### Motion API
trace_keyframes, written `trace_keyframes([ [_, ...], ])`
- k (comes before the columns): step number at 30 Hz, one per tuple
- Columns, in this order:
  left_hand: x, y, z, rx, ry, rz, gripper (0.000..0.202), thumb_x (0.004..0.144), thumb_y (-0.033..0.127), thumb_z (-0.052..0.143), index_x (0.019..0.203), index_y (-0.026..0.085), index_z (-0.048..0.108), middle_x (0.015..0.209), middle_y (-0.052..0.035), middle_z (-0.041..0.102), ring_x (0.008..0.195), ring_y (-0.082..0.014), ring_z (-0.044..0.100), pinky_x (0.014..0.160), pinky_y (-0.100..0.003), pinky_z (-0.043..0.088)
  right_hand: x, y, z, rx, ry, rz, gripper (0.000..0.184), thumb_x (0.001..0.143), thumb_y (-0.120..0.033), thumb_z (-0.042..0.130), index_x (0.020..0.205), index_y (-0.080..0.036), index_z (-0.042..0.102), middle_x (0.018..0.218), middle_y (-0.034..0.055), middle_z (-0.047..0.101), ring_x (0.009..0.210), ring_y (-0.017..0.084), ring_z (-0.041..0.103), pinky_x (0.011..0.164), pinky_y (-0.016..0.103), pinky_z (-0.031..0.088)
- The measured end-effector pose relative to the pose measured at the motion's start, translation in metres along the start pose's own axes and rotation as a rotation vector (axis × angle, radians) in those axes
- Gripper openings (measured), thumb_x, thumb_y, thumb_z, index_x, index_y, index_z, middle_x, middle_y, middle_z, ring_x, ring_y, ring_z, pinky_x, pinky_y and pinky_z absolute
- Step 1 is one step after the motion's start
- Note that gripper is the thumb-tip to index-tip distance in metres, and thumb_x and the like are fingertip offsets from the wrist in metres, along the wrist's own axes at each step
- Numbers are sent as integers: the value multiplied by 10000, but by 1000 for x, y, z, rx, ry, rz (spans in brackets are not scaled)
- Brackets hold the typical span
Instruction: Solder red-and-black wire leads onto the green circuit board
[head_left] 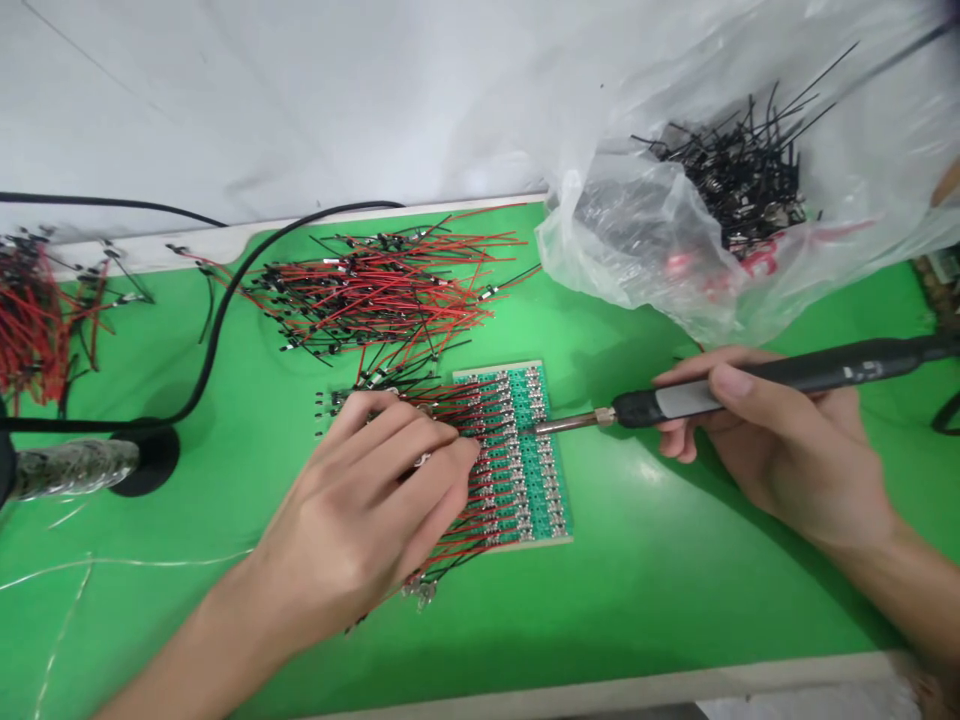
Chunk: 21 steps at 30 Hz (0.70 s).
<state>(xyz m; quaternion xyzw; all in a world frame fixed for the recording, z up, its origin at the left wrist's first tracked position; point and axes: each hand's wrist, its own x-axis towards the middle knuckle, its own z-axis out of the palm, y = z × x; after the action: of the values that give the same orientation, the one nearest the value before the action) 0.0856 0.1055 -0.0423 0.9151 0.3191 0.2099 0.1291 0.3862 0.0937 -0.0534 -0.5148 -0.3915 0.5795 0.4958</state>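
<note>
1. Here's the right hand (795, 450), clamped around the iron (787, 378), thumb on top, tip pointing in at the board.
2. And the left hand (367, 490): fingers bunched, thumb and forefinger together at the board's edge, clamped on the wires (499, 398) by the look of it; the palm's underside is hidden.
3. There's the board (534, 490), flat on the worktop (675, 590) between the hands, wires lined up along it. The tip is right over its middle; whether it touches, I can't tell.
4. Looks like soldering a wire to its pad, partway down the row. The next move calls for a steady wire and an exact tip.
5. Further out: a loose pile (375, 290) behind the left hand, another pile (30, 330) far left, and a bag (600, 250) of black parts (742, 185) behind the right hand.
</note>
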Motion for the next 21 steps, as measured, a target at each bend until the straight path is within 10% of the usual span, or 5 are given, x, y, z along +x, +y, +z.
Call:
trace_keyframes([
  [21,1,0,-2,10,-18,39,267,850,20,698,1108,81,660,940,-73,676,835,-164,589,789,-405,480,1,1,0,5,-8,-7,161,860,-307,742,862,-169,825,656,41,763,508,172,700,432,240,560],
])
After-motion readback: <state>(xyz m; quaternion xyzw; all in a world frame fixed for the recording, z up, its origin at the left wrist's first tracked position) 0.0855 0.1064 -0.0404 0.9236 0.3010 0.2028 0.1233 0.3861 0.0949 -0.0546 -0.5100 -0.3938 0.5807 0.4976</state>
